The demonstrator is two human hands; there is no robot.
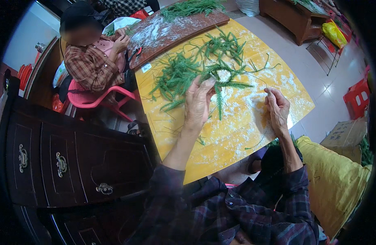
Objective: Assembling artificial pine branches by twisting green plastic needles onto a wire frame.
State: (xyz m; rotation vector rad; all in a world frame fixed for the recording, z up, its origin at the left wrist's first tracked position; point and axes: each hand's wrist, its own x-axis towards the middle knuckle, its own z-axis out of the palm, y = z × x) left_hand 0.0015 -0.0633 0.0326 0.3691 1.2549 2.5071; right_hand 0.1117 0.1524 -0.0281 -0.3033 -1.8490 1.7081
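Note:
My left hand (199, 100) is closed on a green artificial pine sprig (219, 98), its needled branches spreading out around a white, powdery centre. It is held over the yellow table (232, 141), which is strewn with white flakes. To the right, my right hand (277, 105) is raised with thumb and forefinger pinched together. A thin strand appears to run near its fingertips, but I cannot make out what they hold. Left of my left hand lies a heap of green pine sprigs (173, 75). More sprigs (224, 45) lie beyond the one I hold.
A person in a checked shirt (88, 67) sits at the far left on a pink chair (86, 96). A brown board (175, 32) with white flakes and pliers (135, 53) lies along the table's far side. Dark drawers (73, 159) stand left; a yellow sack (334, 175) and red stool (357, 98) are right.

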